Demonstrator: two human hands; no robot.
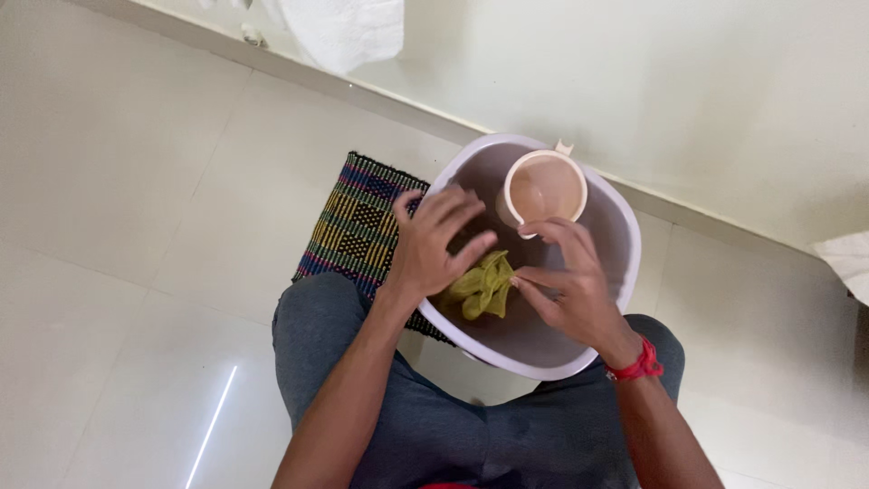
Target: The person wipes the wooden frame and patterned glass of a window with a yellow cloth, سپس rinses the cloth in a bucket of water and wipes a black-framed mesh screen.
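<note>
The person sat over a white plastic tub (625,237), rounded at the corners and smooth-walled, its inside looking greyish in the shade of the arms. Down in it lay a small yellow-green cloth (482,285), soft and crumpled into thick folds, bunched between the two hands near the middle of the tub.

The left hand (433,246) reached in over the tub's near rim, fingers curled down and pinching the cloth at its upper edge. The right hand (568,282) came in from the other side, its fingertips closed on the cloth's right end; a red thread band (639,366) circled that wrist.

Just beyond the right hand, inside the tub toward the wall, stood a round beige plastic mug (544,188) with a thick pale rim; I could not tell what was in it.

Under the tub's left side lay a woven mat (357,222), coarse, patterned in yellow, green, purple and black bands. The floor was glossy cream tile (118,181). The knees wore dark grey-blue fabric (317,330), and white cloth (344,32) hung at the wall.
</note>
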